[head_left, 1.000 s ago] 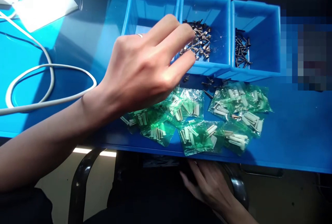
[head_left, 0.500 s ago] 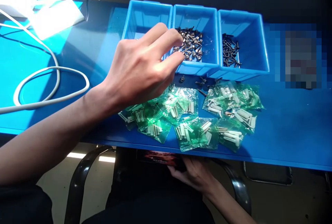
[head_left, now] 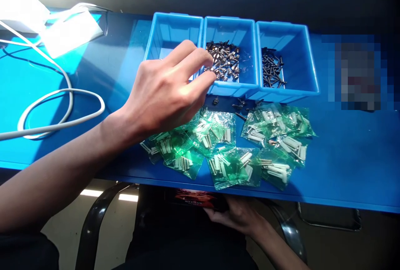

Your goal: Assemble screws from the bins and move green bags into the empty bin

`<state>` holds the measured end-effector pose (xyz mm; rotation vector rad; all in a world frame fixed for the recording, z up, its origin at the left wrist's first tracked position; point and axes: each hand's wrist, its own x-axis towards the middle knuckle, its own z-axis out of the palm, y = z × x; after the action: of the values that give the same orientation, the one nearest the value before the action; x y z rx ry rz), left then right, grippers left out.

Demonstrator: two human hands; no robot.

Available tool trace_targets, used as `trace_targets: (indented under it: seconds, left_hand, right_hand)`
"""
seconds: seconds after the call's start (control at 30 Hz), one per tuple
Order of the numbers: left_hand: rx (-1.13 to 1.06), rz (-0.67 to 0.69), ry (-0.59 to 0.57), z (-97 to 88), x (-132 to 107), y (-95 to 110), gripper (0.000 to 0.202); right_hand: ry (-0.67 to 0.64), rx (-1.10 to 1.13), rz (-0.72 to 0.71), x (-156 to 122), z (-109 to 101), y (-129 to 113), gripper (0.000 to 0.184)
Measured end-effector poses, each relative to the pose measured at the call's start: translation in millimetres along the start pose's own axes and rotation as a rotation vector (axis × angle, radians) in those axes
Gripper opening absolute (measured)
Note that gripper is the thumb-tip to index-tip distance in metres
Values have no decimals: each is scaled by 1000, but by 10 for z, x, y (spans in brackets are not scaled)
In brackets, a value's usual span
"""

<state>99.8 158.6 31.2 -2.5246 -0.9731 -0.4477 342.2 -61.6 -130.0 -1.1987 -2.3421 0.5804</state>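
My left hand [head_left: 175,88] hovers over the front of the blue bins, its fingers bent and apart, with nothing visible in them. Beyond its fingertips, the middle bin [head_left: 248,89] holds silver hex-head screws [head_left: 226,59]. The left bin [head_left: 175,16] is partly hidden behind the hand. Black screws [head_left: 271,68] lie in the right bin [head_left: 300,93]. Under the table edge my right hand [head_left: 239,216] grips a phone [head_left: 193,198] with a lit reddish screen; the table hides part of it.
Green-tinted clear bags [head_left: 234,170] of white wall plugs and screws lie along the table front. A few loose screws [head_left: 240,103] sit before the bins. White cable [head_left: 65,126] loops at left near a bright white box [head_left: 23,11]. A blurred patch [head_left: 358,74] is at right.
The view has tilted slightly, so the bins and bags sit a little lower and further left. My left hand keeps nearly the same pose; my right hand still holds the phone.
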Motion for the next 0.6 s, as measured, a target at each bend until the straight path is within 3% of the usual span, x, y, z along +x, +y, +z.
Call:
trace_targets:
  seconds: [0.13, 0.43, 0.6]
  left_hand:
    - [-12, -4, -17, 3, 3, -12, 26]
    - [16, 29, 78, 29, -5, -18, 22]
    - [3, 19, 71, 21, -6, 0, 22]
  right_hand:
    - [-51, 17, 3, 19, 5, -31, 34]
    - [-14, -72, -32, 24, 73, -51, 38]
    - [-23, -115, -61, 75, 63, -61, 39]
